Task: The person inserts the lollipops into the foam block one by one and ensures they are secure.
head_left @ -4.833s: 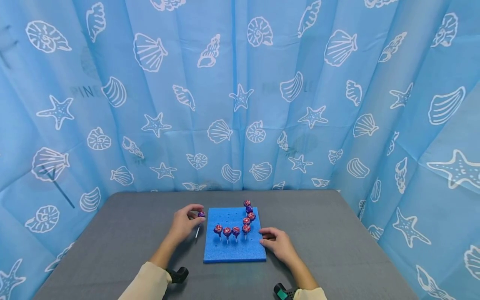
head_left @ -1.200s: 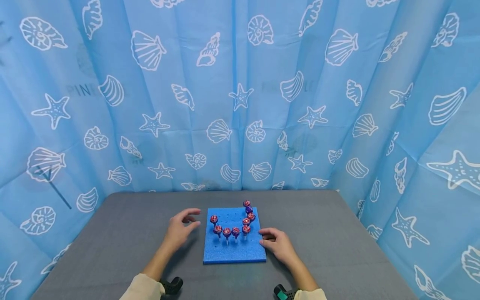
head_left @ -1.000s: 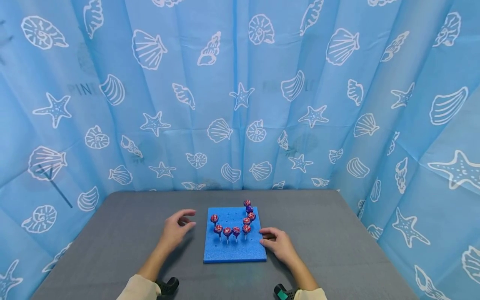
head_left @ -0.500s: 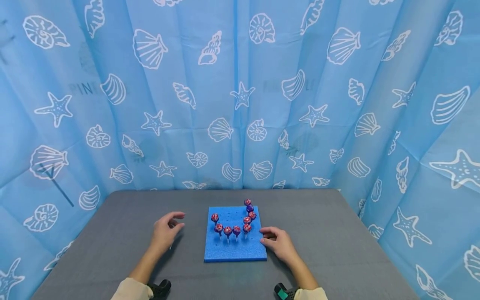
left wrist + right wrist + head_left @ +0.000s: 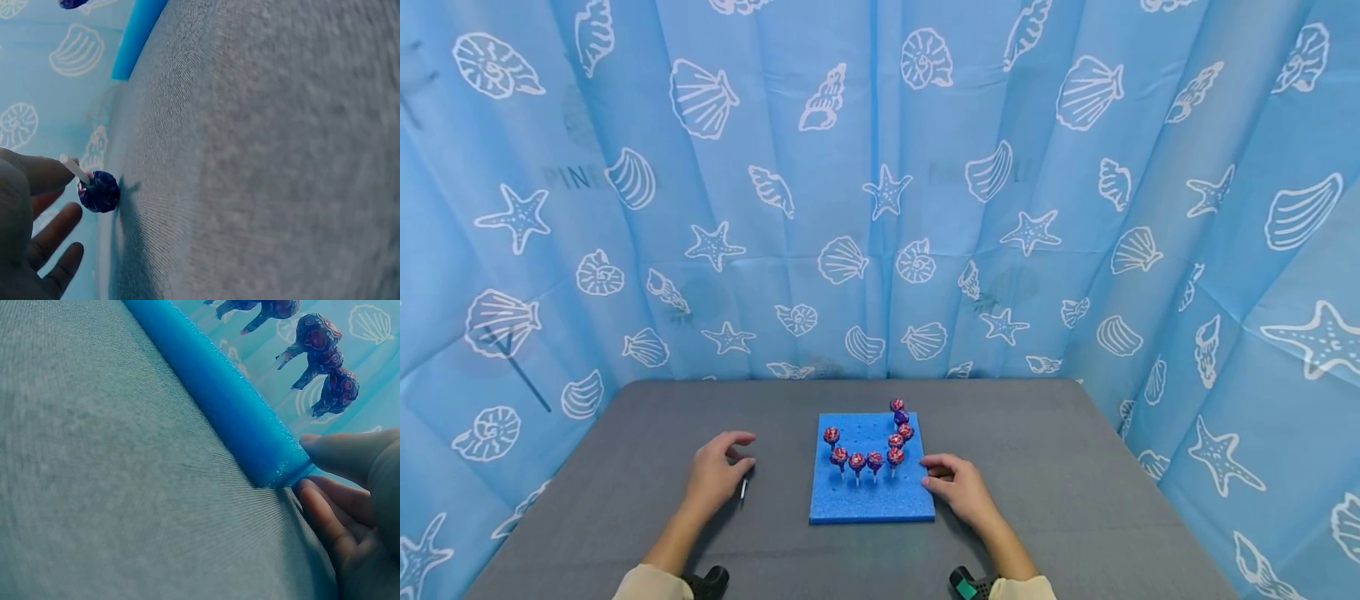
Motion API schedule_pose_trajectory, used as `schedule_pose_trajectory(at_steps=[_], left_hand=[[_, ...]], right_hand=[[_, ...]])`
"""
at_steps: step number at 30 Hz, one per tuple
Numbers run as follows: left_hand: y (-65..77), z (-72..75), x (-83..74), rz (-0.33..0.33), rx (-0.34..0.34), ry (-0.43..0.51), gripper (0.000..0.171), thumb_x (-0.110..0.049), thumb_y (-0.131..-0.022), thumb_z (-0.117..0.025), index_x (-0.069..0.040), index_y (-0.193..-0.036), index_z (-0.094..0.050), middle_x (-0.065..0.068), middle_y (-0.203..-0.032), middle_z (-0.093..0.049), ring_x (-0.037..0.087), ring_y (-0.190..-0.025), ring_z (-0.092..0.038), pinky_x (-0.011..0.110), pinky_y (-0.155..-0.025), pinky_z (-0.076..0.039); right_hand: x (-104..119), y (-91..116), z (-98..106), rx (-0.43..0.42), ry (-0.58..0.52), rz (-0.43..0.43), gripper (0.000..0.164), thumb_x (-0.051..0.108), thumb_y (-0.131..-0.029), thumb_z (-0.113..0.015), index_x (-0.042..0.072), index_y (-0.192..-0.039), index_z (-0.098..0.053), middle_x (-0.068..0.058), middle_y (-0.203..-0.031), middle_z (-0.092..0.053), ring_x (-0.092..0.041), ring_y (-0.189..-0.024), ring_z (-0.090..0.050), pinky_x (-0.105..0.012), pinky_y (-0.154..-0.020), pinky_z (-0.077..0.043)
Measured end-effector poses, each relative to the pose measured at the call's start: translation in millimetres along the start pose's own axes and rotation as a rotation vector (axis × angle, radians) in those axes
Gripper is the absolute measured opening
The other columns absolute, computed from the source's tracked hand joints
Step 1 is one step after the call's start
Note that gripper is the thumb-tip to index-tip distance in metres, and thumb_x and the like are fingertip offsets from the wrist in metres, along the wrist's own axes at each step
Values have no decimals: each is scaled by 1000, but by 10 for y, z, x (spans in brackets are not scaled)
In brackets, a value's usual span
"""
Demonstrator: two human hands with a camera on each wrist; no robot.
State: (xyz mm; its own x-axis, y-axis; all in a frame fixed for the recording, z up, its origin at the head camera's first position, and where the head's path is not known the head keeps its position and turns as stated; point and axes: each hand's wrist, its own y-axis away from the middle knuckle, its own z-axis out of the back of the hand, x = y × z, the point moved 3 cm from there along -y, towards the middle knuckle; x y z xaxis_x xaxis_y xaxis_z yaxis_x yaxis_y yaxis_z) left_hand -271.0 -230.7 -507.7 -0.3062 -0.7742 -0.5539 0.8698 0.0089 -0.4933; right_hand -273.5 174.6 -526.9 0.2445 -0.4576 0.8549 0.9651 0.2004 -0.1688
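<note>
My left hand [image 5: 715, 472] hovers over the left part of the table, thumb and fingers apart. Under its thumb a wrapped lollipop [image 5: 99, 192] appears to lie on the table, its white stick [image 5: 743, 492] showing below the hand. In the left wrist view its dark purple head sits between the thumb [image 5: 47, 174] and the spread fingers. Several red-and-purple lollipops [image 5: 857, 461] stand upright in a blue foam board [image 5: 880, 506], forming a bent line. My right hand [image 5: 957, 487] holds the board's right edge; in the right wrist view thumb and fingers bracket its corner.
The grey cloth-covered table [image 5: 1052, 467] spreads around the board. Behind and beside it hangs a blue shell-print curtain [image 5: 880, 283]. Small holes mark the foam's upper left area.
The lollipop held by my left hand earlier now stands at the board's left side. That hand has since moved left and down, and another stick has come into view. The right hand stays put.
</note>
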Motion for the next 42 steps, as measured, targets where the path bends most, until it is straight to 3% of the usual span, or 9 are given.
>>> schedule_pose_trajectory(at_steps=[7,18,26,35,42], left_hand=[[32,11,17,76,105,-46,39,-8,-77,-82,-10,-113,-68,7,-107,-66,20,-83,-60,44,-72,-50],[24,14,61,89,170,-69,45,-5,-74,-83,-10,-116,-67,9,-108,-65,21,-84,-59,45,-72,-48],[2,46,60,101,186,-61,42,-2,-74,-82,-9,-113,-68,2,-93,-63,19,-80,-60,43,-68,-48],[3,80,65,138,207,-129,40,-4,-75,-81,-11,-113,-68,-9,-77,-60,18,-77,-59,49,-75,-35],[2,66,80,152,237,-157,38,-4,-77,-80,-10,-113,-67,-7,-78,-60,16,-70,-52,44,-72,-42]], right_hand=[[-1,6,1,0,2,-4,25,9,-90,-70,4,-114,-68,-8,-107,-67,-22,-96,-62,-38,-83,-54],[0,5,2,-9,7,5,25,9,-90,-70,4,-114,-68,-8,-108,-67,-22,-96,-62,-37,-83,-54],[-2,-1,3,-13,4,7,25,8,-89,-70,4,-113,-68,-8,-107,-67,-22,-96,-62,-36,-83,-54],[-12,-10,2,-9,6,6,25,8,-89,-71,4,-113,-68,-7,-107,-67,-22,-96,-62,-35,-82,-55],[-1,-2,4,-8,10,8,25,8,-89,-70,4,-113,-68,-7,-107,-67,-22,-96,-62,-37,-83,-54]])
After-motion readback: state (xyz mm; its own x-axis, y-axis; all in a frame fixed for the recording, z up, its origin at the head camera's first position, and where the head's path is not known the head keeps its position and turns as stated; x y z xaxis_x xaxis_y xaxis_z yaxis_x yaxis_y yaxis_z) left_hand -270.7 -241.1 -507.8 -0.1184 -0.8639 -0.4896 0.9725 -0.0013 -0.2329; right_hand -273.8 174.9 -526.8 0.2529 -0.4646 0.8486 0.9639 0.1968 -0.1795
